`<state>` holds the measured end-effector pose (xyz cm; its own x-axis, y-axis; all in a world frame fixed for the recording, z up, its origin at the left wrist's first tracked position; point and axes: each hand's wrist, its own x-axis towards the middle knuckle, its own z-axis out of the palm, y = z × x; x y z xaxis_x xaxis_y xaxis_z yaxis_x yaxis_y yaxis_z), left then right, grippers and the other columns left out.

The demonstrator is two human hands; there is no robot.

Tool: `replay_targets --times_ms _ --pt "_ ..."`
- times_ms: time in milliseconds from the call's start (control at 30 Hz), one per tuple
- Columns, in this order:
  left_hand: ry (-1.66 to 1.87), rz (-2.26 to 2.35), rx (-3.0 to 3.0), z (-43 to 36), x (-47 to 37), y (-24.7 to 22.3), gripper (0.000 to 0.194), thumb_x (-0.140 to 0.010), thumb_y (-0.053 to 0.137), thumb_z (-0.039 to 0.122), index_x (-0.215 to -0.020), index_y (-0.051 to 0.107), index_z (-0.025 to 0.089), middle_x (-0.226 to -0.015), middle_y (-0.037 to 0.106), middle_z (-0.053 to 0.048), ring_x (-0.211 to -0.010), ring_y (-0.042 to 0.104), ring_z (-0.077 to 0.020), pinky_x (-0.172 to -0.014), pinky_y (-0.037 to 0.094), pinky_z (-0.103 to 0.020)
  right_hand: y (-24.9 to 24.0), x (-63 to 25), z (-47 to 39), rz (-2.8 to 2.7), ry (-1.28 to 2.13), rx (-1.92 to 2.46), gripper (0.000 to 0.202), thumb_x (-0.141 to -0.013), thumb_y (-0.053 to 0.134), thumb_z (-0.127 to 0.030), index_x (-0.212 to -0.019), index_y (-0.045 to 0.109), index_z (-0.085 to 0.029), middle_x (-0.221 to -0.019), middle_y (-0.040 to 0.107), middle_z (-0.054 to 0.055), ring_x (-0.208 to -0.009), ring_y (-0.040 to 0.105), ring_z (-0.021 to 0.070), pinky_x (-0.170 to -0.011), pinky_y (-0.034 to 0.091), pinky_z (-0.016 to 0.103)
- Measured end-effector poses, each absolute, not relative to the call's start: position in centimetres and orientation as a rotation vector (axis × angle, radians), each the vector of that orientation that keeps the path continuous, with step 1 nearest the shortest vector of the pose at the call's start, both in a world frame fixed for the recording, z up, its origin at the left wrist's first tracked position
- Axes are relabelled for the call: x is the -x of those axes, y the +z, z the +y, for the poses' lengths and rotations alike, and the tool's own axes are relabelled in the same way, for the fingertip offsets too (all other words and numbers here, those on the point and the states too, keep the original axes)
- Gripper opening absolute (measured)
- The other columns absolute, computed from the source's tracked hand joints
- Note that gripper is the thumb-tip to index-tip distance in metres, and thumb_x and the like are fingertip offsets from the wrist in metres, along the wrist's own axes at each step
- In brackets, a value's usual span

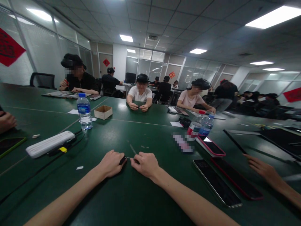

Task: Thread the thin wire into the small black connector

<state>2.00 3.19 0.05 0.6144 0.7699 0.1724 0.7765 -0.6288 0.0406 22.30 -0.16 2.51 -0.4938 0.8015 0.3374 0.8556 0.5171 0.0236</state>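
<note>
My left hand is closed, its fingers wrapped round a small black piece whose kind I cannot make out. Close beside it, my right hand pinches a small dark piece, mostly covered by the fingers. A thin pale sliver shows in the narrow gap between the two hands; which piece it belongs to I cannot tell. Both hands are low over the green table, near its middle. Just beyond them a faint, narrow light streak shows on the tabletop.
To the left are a white power strip, a water bottle and a small open box. Phones and two bottles stand or lie right. Another person's hand holds a dark strip. People sit opposite.
</note>
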Motion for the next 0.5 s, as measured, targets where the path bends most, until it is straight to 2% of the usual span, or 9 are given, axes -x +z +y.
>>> replay_targets --times_ms 267,500 --pt "-0.214 -1.365 2.742 3.0 -1.8 0.5 0.036 -0.095 0.032 0.039 -0.084 0.059 0.018 -0.080 0.069 -0.009 -0.076 0.066 -0.0255 -0.073 0.045 -0.037 2.8 -22.1 -0.5 -2.495 -0.274 1.395 0.046 -0.092 0.040 -0.048 -0.081 0.070 -0.016 -0.073 0.066 0.004 -0.055 0.054 0.0090 -0.050 0.033 0.020" --pt "-0.220 -1.408 2.719 2.8 -1.8 1.2 0.036 -0.094 0.033 0.039 -0.084 0.061 0.018 -0.081 0.069 -0.009 -0.077 0.065 -0.0248 -0.074 0.046 -0.036 2.6 -21.8 0.2 -2.455 -0.258 1.378 0.042 -0.094 0.039 -0.041 -0.079 0.070 -0.018 -0.071 0.064 0.004 -0.054 0.054 0.0092 -0.050 0.031 0.020"
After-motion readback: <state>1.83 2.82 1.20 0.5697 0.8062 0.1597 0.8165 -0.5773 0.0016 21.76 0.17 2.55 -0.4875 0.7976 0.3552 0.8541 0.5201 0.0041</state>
